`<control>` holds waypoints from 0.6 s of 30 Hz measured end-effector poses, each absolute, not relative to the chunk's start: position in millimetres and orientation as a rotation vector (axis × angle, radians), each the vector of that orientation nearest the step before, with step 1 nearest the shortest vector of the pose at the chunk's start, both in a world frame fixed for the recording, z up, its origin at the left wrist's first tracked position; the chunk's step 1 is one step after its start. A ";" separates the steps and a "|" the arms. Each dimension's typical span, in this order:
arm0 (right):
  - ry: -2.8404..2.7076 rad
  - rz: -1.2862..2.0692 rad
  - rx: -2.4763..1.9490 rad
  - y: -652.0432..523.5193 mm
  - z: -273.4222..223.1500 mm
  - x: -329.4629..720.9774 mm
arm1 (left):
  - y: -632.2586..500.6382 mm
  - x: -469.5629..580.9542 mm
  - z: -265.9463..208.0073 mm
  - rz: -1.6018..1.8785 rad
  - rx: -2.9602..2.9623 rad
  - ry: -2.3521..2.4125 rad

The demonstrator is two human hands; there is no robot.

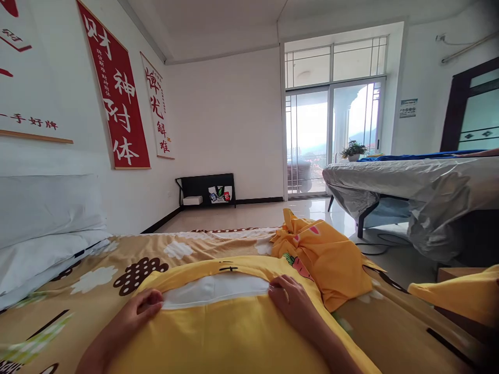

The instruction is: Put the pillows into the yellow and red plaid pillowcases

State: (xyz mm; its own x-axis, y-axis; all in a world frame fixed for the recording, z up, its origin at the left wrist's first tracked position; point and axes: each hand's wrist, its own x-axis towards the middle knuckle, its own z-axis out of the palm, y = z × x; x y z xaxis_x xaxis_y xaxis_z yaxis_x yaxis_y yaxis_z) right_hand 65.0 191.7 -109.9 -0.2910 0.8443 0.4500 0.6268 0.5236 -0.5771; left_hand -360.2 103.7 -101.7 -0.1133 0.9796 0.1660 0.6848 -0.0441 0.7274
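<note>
A yellow pillowcase (202, 337) lies on the bed in front of me, its slit-like opening running crosswise. Through the opening shows a white pillow (214, 289). At the left end of the slit, my left hand (145, 306) is closed on the case's edge, thumb and fingers pinched together. My right hand (288, 297) grips the edge at the right end, fingers bent over the cloth. A carrot print decorates the far right corner of the case. Just beyond it lies a crumpled orange-yellow cloth (331, 259) with pink marks.
Beneath everything is a brown patterned bedsheet (97, 301). White pillows (47, 218) are stacked at the left. More yellow cloth (463, 293) lies over a cardboard box (452, 274) at the right. Farther back stand a plastic-covered table (390, 174) and a low black rack (202, 184).
</note>
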 end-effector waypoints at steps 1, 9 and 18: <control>-2.029 0.374 -1.191 192.9 -112.0 64.6 | 105.2 -360.4 -103.6 0.993 1.760 1.808; -2.049 0.337 -1.163 199.5 -118.1 69.0 | 103.6 -367.0 -113.2 0.952 1.745 1.736; -1.963 0.417 -1.122 208.5 -122.6 79.6 | 94.7 -359.9 -102.6 1.069 1.726 1.713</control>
